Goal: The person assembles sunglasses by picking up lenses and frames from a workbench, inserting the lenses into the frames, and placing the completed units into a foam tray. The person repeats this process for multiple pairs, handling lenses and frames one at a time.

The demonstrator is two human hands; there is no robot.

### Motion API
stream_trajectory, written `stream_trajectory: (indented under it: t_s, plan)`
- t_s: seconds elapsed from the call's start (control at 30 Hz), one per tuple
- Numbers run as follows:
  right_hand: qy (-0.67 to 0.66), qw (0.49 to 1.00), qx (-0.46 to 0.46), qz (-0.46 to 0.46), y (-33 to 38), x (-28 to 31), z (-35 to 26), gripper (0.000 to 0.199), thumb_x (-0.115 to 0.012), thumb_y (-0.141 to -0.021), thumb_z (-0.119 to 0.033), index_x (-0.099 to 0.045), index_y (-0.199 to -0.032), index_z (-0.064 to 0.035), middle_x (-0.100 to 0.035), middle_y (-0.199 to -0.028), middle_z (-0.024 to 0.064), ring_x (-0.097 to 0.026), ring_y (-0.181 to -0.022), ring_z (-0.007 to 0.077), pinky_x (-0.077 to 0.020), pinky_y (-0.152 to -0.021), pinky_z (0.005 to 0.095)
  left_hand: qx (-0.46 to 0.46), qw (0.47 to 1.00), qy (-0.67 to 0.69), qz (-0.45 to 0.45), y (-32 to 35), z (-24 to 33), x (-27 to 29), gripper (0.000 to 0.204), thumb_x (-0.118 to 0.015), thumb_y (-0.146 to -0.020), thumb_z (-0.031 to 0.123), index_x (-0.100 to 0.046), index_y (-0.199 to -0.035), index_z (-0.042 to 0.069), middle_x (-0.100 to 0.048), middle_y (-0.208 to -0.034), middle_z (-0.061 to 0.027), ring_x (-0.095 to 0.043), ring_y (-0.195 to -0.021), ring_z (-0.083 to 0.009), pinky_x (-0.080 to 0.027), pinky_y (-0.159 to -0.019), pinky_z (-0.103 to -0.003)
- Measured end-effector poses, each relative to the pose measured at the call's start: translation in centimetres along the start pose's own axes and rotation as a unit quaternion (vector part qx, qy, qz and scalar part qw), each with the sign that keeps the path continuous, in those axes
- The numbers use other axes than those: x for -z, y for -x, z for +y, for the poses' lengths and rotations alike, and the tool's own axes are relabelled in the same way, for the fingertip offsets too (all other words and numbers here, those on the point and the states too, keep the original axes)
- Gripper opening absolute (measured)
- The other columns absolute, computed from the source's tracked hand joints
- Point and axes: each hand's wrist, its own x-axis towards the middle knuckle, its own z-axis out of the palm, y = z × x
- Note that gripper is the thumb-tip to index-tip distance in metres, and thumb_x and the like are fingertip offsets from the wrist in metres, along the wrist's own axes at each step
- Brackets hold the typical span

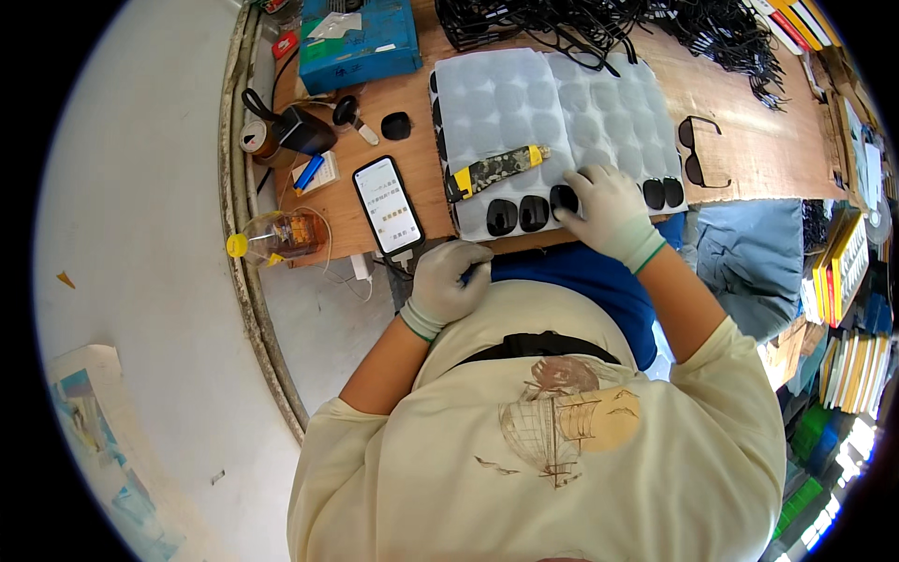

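My right hand (611, 214), in a pale glove, reaches over a white dimpled tray liner (506, 94). Its thumb and fingertips are around a dark sunglass lens (563, 200) at the liner's near edge. Left of that lens stand more dark lenses (502, 216), and two others (663, 193) sit to the right of the hand. Close to my waist, at the table edge, my left hand (448, 286) is gloved too, with its fingers curled in. Something dark shows between its thumb and fingers, too small to make out. A yellow-and-black patterned cutter-like tool (496, 172) lies across the liner.
A lit phone (388, 206) lies left of the liner, near a yellow-capped bottle (286, 234). Farther back are a loose lens (396, 125), a black speaker-like box (305, 129) and a blue box (361, 42). Black glasses frames (534, 23) are heaped at the back; sunglasses (693, 152) lie right.
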Motion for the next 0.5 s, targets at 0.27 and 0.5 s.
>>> stream_trajectory:
  t_s: [0.27,0.5]
  plan:
    - [-0.093,0.99,-0.09,-0.057,-0.6,0.2,0.7,0.041,-0.074,-0.081,-0.036,-0.068,-0.111,-0.0086,-0.062,-0.103,0.014,-0.061,-0.105,0.0347,-0.0502,-0.091,0.0457,0.019,0.999,-0.045,-0.011,-0.9,1.0,0.3,0.007,-0.069,-0.079,0.002,-0.069,-0.086,0.0,-0.071,-0.081,-0.0167,-0.07,-0.07,-0.0289,-0.056,-0.065,-0.035]
    - [-0.086,0.987,-0.103,-0.086,-0.7,1.4,1.2,0.037,-0.077,-0.078,-0.036,-0.07,-0.1,-0.0064,-0.064,-0.102,0.0138,-0.063,-0.103,0.0336,-0.0508,-0.09,0.045,0.074,0.994,-0.045,0.065,-4.6,1.4,2.5,0.006,-0.065,-0.085,0.001,-0.067,-0.089,-0.002,-0.071,-0.085,-0.0109,-0.064,-0.07,-0.014,-0.051,-0.064,-0.027]
